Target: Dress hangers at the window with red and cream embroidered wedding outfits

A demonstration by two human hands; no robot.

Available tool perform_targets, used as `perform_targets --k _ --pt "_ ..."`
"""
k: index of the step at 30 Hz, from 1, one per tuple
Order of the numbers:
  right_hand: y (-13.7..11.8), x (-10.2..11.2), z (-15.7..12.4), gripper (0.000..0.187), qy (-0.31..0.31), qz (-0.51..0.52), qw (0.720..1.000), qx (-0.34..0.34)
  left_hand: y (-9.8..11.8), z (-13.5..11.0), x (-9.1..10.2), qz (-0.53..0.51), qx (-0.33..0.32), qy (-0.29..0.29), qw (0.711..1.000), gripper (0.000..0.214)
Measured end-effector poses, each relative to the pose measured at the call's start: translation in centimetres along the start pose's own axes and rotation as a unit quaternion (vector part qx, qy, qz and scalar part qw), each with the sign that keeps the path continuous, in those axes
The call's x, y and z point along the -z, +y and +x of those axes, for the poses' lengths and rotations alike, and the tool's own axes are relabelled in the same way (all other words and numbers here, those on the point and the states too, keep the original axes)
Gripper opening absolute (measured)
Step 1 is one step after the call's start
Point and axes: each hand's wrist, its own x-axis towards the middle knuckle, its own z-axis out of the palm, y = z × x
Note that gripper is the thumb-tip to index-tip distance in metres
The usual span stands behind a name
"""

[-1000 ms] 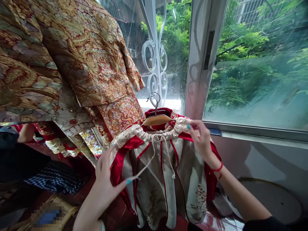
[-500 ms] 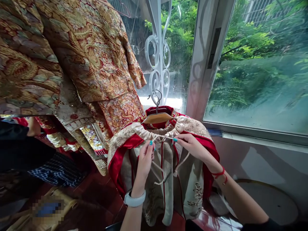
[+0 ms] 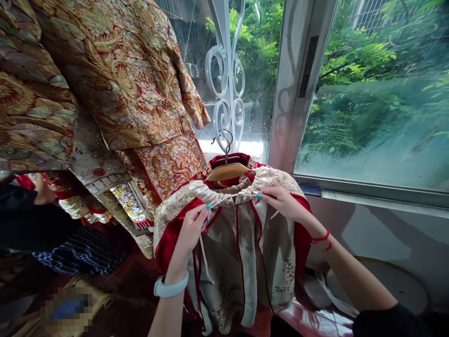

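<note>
A cream embroidered garment with red trim [image 3: 257, 248] hangs on a hanger with a wooden bar [image 3: 228, 172]. A thin pale drawstring [image 3: 229, 200] runs along its gathered neckline. My left hand [image 3: 192, 227] pinches one side of the drawstring, and a loose cord end dangles below it. On the other side my right hand [image 3: 280, 201] pinches the drawstring between thumb and finger, with a short tail showing under it. The cord is stretched nearly straight between both hands. Behind the cream neckline shows a red collar [image 3: 242, 157].
Gold and red brocade jackets [image 3: 133, 84] hang at the left, with more decorated clothes below. Another person's hand [image 3: 44, 189] and dark sleeve are at the far left. A white scrolled metal bar [image 3: 229, 70] stands before the windows. A round-rimmed object [image 3: 382, 281] leans low at right.
My hands have moved apart, the left one going left and down, drawing the drawstring tighter across the neckline. The cord ends that hung in the middle now hang nearer each hand.
</note>
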Motion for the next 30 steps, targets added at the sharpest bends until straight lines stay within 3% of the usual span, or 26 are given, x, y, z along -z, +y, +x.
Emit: perform_targets --k 3,5,8,11,14,16,18,20,23,27,30 --pt "0.0 0.0 -2.0 0.019 0.017 0.016 1.0 -0.016 -0.2 -1.4 -0.1 -0.033 0.075 -0.111 0.99 0.034" --pt "0.1 -0.2 -3.1 0.019 -0.005 -0.008 1.0 -0.023 -0.5 -2.3 -0.2 -0.101 0.105 -0.16 0.976 0.024" --pt "-0.1 -0.3 -3.7 0.016 -0.02 -0.085 0.996 -0.018 -0.2 -2.4 -0.3 -0.162 0.062 -0.118 0.978 0.025" --pt "-0.9 -0.7 -2.7 0.015 0.139 -0.142 0.98 -0.025 1.0 -1.6 -0.3 -0.141 0.002 -0.07 0.987 0.039" --pt "-1.9 -2.0 -0.7 0.014 0.328 -0.117 0.937 -0.016 2.3 -0.5 -0.9 -0.083 -0.038 -0.04 0.995 0.045" --pt "-2.5 -3.0 1.0 0.018 0.36 -0.033 0.932 0.003 2.9 0.2 -1.6 -0.033 -0.072 -0.015 0.997 0.044" --pt "-3.2 -3.8 2.6 0.02 0.286 0.077 0.955 0.019 3.4 0.9 -2.4 0.014 -0.111 -0.009 0.994 0.041" --pt "-3.8 -4.2 3.8 0.024 0.159 0.173 0.972 0.033 3.9 1.5 -3.2 0.06 -0.147 -0.033 0.987 0.038" --pt "-4.6 -3.9 4.7 0.029 0.026 0.259 0.964 0.055 4.5 1.9 -3.9 0.139 -0.199 -0.062 0.968 0.032" --pt "-4.6 -3.1 4.6 0.031 -0.04 0.273 0.96 0.053 4.3 2.0 -3.9 0.217 -0.264 -0.047 0.939 0.033" --pt "-4.0 -3.0 4.4 0.032 -0.029 0.237 0.971 0.033 3.5 2.2 -3.6 0.256 -0.317 -0.014 0.913 0.03"
